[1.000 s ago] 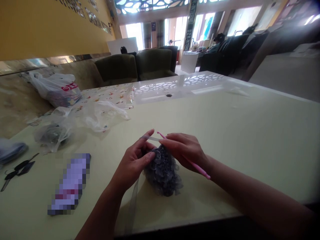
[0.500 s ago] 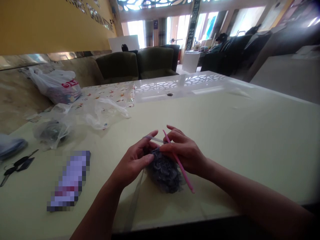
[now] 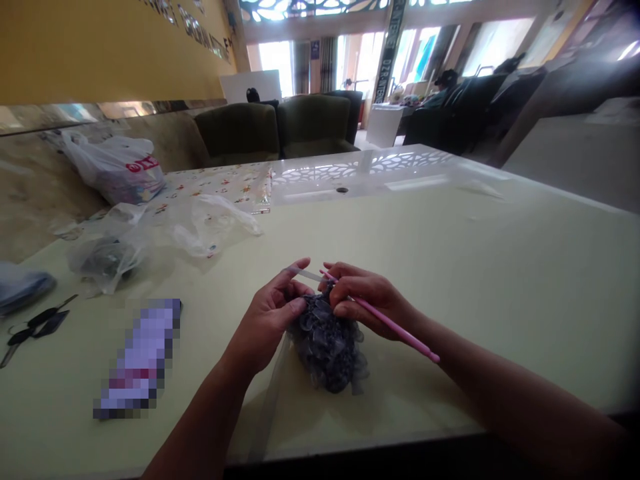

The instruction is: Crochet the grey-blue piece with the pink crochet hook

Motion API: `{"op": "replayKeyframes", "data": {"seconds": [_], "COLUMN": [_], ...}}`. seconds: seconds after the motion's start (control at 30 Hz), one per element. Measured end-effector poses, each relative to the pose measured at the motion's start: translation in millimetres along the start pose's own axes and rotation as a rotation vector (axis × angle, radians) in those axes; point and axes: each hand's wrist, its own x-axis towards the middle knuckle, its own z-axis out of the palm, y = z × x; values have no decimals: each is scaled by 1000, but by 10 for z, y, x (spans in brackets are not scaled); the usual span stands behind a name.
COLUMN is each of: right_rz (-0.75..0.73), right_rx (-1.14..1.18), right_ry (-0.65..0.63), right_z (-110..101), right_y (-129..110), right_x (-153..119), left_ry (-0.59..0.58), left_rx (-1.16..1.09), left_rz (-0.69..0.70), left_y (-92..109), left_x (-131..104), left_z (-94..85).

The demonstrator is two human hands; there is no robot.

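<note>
A dark grey, ruffled crocheted piece point(image 3: 330, 343) hangs between my hands just above the table. My left hand point(image 3: 275, 310) pinches its upper left edge between thumb and fingers, and a sheer grey ribbon point(image 3: 306, 274) runs over its raised index finger. The same ribbon trails down below that hand to the table's near edge. My right hand point(image 3: 367, 297) is closed around a pink crochet hook point(image 3: 400, 331). The hook's tip lies by the ribbon at the top of the piece, and its handle end points down to the right.
On the pale table point(image 3: 475, 287), at the left, are keys point(image 3: 40, 323), a blurred purple item point(image 3: 145, 353), a clear bag with something dark point(image 3: 110, 257) and a loose clear bag point(image 3: 215, 223). Behind stand a filled white bag point(image 3: 123, 167) and green chairs point(image 3: 313, 123). A person sits farther back.
The pink hook has swung to a flatter slant, its handle end now farther right and higher. My right hand has turned with it. More of the grey piece's top shows.
</note>
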Motion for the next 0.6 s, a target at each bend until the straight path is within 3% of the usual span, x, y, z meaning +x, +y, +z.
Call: {"op": "replayKeyframes", "data": {"seconds": [0.13, 0.27, 0.5, 0.6], "right_rz": [-17, 11, 125, 92], "right_rx": [-136, -121, 144, 97], "right_ry": [122, 165, 6, -29], "right_z": [72, 103, 69, 73], "right_y": [-8, -54, -99, -68], "right_x": [-26, -31, -42, -37], "left_ry": [-14, -30, 116, 140], "left_rx": [89, 106, 24, -31], "left_rz": [40, 63, 38, 29], "left_y": [25, 33, -13, -25], "left_x": [-27, -37, -15, -11], "left_z": [17, 36, 95, 93]}}
